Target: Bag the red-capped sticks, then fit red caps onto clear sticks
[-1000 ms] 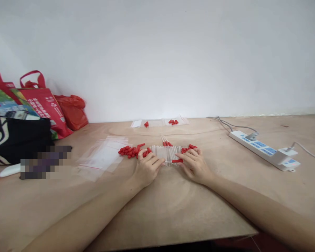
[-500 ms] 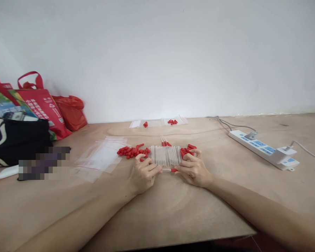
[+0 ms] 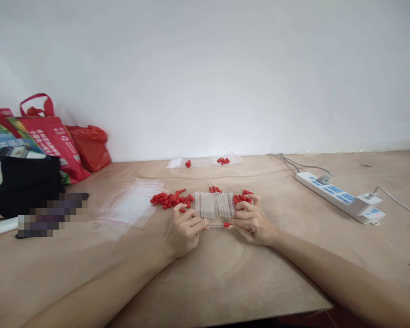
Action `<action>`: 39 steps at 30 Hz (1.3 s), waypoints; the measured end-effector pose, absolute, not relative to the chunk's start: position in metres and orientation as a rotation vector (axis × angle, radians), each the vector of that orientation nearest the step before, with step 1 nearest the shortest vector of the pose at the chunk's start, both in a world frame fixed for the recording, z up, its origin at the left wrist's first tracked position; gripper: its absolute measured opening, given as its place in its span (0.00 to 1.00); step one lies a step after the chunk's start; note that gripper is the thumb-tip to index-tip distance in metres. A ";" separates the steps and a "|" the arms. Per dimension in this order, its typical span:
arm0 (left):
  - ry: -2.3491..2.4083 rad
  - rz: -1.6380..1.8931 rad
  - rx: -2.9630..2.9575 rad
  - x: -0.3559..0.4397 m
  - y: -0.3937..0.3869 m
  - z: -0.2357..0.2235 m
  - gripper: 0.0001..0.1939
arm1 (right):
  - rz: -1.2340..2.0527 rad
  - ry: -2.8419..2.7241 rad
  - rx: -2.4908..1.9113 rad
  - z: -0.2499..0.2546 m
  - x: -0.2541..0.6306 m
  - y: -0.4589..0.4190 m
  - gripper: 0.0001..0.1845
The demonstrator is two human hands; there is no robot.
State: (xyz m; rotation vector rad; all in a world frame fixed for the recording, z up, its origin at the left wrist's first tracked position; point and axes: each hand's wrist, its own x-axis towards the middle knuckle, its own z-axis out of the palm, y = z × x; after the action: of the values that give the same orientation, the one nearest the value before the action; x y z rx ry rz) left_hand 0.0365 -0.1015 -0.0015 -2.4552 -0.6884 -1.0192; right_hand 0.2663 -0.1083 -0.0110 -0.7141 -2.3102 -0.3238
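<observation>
My left hand (image 3: 183, 228) and my right hand (image 3: 251, 222) pinch the two ends of one thin clear tube (image 3: 216, 225) just above the wooden table (image 3: 225, 273). The tube's right end carries a red cap (image 3: 227, 224) at my right fingertips. Just beyond lies a row of clear tubes (image 3: 213, 204) side by side. A heap of loose red caps (image 3: 169, 198) sits left of the row, and a smaller heap of red caps (image 3: 242, 197) sits right of it, behind my right fingers.
Clear zip bags (image 3: 130, 207) lie to the left. A white power strip (image 3: 340, 199) with cables lies at the right. More bags with red caps (image 3: 222, 160) rest by the wall. Red shopping bags (image 3: 56, 136) and a black-and-white bag (image 3: 17, 184) stand at the far left.
Both hands drew one capped tube out of the row toward me and now hold it by its ends, closer to the table's near edge.
</observation>
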 end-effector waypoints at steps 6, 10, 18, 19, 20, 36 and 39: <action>-0.907 -1.093 -2.392 0.008 -0.090 -0.006 0.08 | -0.302 -1.831 -1.166 -0.016 0.300 -0.086 0.12; -1.008 -1.110 -2.476 0.007 -0.086 -0.011 0.12 | -0.154 -1.661 -1.352 -0.019 0.304 -0.069 0.15; -0.814 -1.209 -2.471 0.062 -0.062 -0.008 0.16 | -0.060 -1.598 -1.575 -0.021 0.309 -0.061 0.15; -0.815 -1.227 -2.470 0.070 -0.058 -0.007 0.15 | -0.040 -1.584 -1.593 -0.020 0.313 -0.060 0.15; -0.830 -1.234 -2.478 0.078 -0.054 -0.007 0.13 | -0.021 -1.575 -1.604 -0.019 0.316 -0.060 0.14; -0.982 -0.938 -2.775 0.119 -0.055 -0.005 0.06 | 0.031 -1.641 -1.648 -0.016 0.321 -0.059 0.16; -0.926 -0.917 -2.842 0.115 -0.057 -0.006 0.09 | 0.026 -1.611 -1.660 -0.018 0.323 -0.056 0.16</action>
State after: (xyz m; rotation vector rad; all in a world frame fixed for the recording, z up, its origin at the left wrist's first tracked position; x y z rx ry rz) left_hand 0.1150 -0.0571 -0.0064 -2.8420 -0.9263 -0.9174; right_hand 0.3231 -0.0557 -0.0181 -1.6605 -1.6114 0.0261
